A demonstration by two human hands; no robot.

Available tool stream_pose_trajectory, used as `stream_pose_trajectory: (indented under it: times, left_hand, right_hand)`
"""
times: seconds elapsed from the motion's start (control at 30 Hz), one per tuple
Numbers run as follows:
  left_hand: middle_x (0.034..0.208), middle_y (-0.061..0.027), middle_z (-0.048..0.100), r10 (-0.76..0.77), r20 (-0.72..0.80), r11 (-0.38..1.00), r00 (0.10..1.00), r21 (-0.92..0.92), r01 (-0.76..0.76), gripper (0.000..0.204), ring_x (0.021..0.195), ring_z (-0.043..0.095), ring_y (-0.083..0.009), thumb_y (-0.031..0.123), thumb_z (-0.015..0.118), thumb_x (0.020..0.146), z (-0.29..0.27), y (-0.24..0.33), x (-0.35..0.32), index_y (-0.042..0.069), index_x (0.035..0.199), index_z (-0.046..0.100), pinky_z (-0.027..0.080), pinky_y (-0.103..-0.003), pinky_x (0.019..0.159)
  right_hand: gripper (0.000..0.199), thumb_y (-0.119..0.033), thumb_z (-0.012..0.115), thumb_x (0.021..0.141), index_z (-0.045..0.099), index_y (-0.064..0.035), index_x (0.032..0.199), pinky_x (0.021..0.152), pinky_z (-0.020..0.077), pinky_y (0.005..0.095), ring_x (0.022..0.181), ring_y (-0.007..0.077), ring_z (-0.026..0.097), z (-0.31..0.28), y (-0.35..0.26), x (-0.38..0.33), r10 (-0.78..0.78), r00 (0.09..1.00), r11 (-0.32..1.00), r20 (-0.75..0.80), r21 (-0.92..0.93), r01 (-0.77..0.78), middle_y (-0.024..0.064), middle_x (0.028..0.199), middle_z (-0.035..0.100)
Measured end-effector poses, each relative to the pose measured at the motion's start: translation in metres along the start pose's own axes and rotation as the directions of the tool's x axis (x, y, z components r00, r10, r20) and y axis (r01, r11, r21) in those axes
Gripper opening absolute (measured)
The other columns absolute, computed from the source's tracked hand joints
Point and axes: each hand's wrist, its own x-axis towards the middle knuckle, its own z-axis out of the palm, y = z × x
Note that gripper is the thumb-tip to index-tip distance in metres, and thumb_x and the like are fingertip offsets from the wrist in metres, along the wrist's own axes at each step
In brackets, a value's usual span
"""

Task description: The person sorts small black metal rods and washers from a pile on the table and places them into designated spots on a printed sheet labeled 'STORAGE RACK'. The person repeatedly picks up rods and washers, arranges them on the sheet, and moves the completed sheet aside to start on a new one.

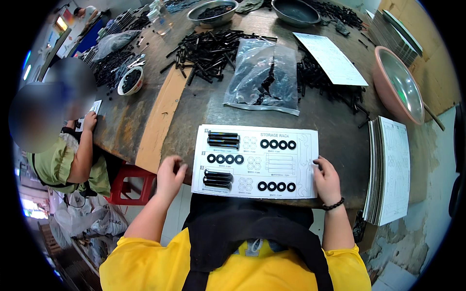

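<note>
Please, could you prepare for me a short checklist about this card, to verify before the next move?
1. Washers lie in three groups of four: ok.
2. Bolts lie at the card's upper left and lower left: ok.
3. Middle-row bolt outlines covered: not ok, bare.
4. Wrench outlines covered: not ok, bare.
5. Left hand clear of the card: ok.
6. Right hand clear of the card's edge: cannot tell.

Twelve carded rings [226,159], two carded bolt groups [223,140]
</note>
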Motion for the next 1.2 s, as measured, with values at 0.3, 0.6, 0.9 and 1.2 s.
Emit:
stream_pose_trajectory:
  times: [0.3, 0.6, 0.9, 1.2]
  left_hand:
    - [0.08, -0.0062, 0.06, -0.294, 0.305, 0.814, 0.906, -0.417, 0.404, 0.025, 0.071, 0.058, -0.0121, 0.004, 0.06, 0.08, 0.006, -0.007, -0.061, -0.002, 0.105, 0.055, 0.048, -0.025, 0.065]
    - [0.083, -0.0076, 0.057, -0.501, 0.19, 0.555, 0.844, -0.678, 0.482, 0.023, 0.069, 0.057, -0.0136, 0.006, 0.05, 0.087, 0.005, -0.026, -0.066, -0.002, 0.108, 0.049, 0.049, -0.026, 0.06]
    - [0.077, -0.001, 0.054, -0.83, -0.152, 0.258, 0.536, -0.958, 0.127, 0.023, 0.06, 0.051, -0.0107, 0.026, 0.046, 0.091, -0.023, -0.116, -0.031, 0.008, 0.105, 0.049, 0.043, -0.023, 0.055]
    - [0.11, -0.0076, 0.056, -0.857, -0.122, 0.004, 0.501, -0.973, -0.23, 0.037, 0.101, 0.055, -0.0215, 0.032, 0.03, 0.096, 0.001, -0.11, -0.016, 0.005, 0.114, 0.048, 0.043, -0.037, 0.085]
  right_hand:
    - [0.021, -0.01, 0.045, 0.09, 0.049, 0.0002, 0.108, 0.048, 0.0407, 0.0214, 0.058, 0.0103, 0.051, -0.027, -0.009, 0.001, 0.268, 0.932, 0.428, 0.244, 0.837, -0.342, 0.0073, 0.088, 0.056]
    - [0.015, -0.009, 0.044, 0.09, 0.05, 0.0007, 0.101, 0.047, 0.0457, 0.025, 0.058, 0.0134, 0.055, 0.001, -0.029, 0.009, 0.241, 0.882, 0.27, 0.404, 0.845, -0.461, 0.0079, 0.082, 0.057]
    - [0.022, -0.008, 0.045, 0.09, 0.046, 0.0012, 0.109, 0.06, 0.0465, 0.0289, 0.073, 0.0175, 0.056, 0.088, -0.08, 0.027, -0.004, 0.712, 0.17, 0.703, 0.702, -0.692, 0.0159, 0.111, 0.052]
    - [0.027, -0.012, 0.046, 0.091, 0.045, -0.0027, 0.115, 0.068, 0.0443, 0.028, 0.086, 0.018, 0.052, 0.176, -0.169, 0.035, -0.146, 0.503, 0.343, 0.852, 0.52, -0.782, 0.008, 0.117, 0.049]
